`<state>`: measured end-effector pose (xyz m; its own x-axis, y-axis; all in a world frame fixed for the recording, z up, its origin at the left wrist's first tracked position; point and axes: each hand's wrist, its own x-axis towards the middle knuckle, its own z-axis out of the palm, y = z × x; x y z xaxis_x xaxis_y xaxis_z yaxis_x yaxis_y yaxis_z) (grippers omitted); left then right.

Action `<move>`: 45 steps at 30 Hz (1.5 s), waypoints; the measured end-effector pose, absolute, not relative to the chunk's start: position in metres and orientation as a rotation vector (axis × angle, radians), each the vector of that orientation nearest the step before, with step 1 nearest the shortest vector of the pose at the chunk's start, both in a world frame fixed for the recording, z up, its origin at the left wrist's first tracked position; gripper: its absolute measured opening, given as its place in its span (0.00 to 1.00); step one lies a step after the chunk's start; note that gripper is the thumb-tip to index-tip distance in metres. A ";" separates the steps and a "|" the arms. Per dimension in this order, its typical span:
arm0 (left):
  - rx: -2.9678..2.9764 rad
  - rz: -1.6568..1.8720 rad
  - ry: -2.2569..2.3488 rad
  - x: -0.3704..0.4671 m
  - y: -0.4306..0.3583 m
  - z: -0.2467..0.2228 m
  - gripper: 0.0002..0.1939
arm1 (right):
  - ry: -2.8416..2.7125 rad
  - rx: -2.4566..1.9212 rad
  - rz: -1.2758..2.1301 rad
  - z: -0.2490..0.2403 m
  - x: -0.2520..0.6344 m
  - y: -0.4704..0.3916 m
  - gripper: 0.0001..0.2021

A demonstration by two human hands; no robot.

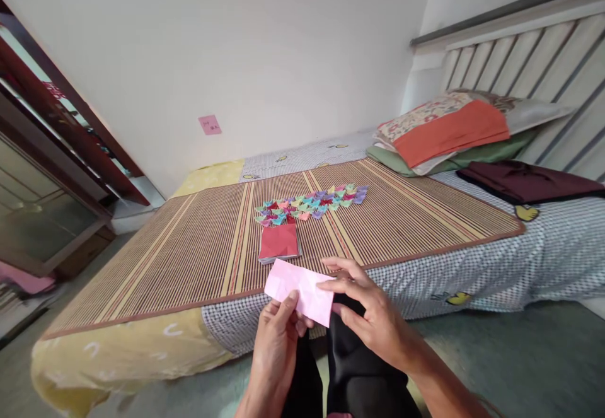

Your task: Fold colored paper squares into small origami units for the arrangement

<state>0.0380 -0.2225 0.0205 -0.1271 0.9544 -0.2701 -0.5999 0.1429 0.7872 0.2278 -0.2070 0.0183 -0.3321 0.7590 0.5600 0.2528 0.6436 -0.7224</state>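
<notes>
A sheet of pink paper, folded into a rectangle with faint creases, is held over the bed's front edge. My left hand pinches its lower edge, thumb on the front and the other fingers behind. At the right end, my right hand holds it loosely: the index fingertip lies on the front and the thumb meets the side edge. The remaining fingers of that hand are spread. Just beyond the paper sits a stack of square paper with a red sheet on top. Behind it lie rows of small colourful folded paper pieces.
A striped woven mat covers much of the bed. Pillows and a folded maroon cloth lie at the right by the headboard. A pink note is on the wall. A glass-fronted cabinet stands left.
</notes>
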 end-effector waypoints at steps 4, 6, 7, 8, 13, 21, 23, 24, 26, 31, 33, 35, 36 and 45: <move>0.543 1.415 0.958 0.040 -0.226 0.024 0.22 | -1.912 -0.778 0.640 0.018 0.228 -0.206 0.25; 0.528 1.432 0.970 0.040 -0.227 0.026 0.22 | -1.926 -0.774 0.639 0.019 0.229 -0.206 0.29; 0.502 1.437 0.973 0.040 -0.227 0.026 0.23 | -1.932 -0.778 0.646 0.019 0.229 -0.207 0.31; 0.469 1.433 0.973 0.041 -0.227 0.027 0.24 | -1.935 -0.785 0.657 0.020 0.230 -0.207 0.32; 0.378 1.367 0.956 0.043 -0.225 0.028 0.25 | -1.888 -0.761 0.694 0.017 0.222 -0.208 0.22; 0.637 1.445 0.991 0.039 -0.228 0.020 0.16 | -1.780 -0.747 0.610 0.021 0.214 -0.209 0.07; 0.585 1.460 0.946 0.038 -0.228 0.020 0.16 | -1.766 -0.777 0.598 0.021 0.212 -0.210 0.07; 0.547 1.466 0.918 0.038 -0.228 0.021 0.15 | -1.755 -0.795 0.596 0.021 0.211 -0.211 0.07; 0.494 1.472 0.871 0.038 -0.229 0.022 0.14 | -1.716 -0.848 0.602 0.019 0.207 -0.212 0.07; 0.588 1.471 0.851 0.042 -0.231 0.021 0.14 | -1.581 -0.978 0.640 0.014 0.196 -0.212 0.12; 0.643 1.474 0.871 0.044 -0.233 0.020 0.14 | -1.557 -1.018 0.641 0.012 0.193 -0.212 0.12; 0.687 1.472 0.887 0.046 -0.234 0.020 0.13 | -1.549 -1.048 0.628 0.011 0.191 -0.212 0.13; 0.698 1.469 0.898 0.047 -0.234 0.020 0.13 | -1.544 -1.056 0.616 0.011 0.190 -0.213 0.13; 0.612 1.461 0.940 0.049 -0.231 0.018 0.15 | -1.478 -1.073 0.635 0.008 0.187 -0.216 0.14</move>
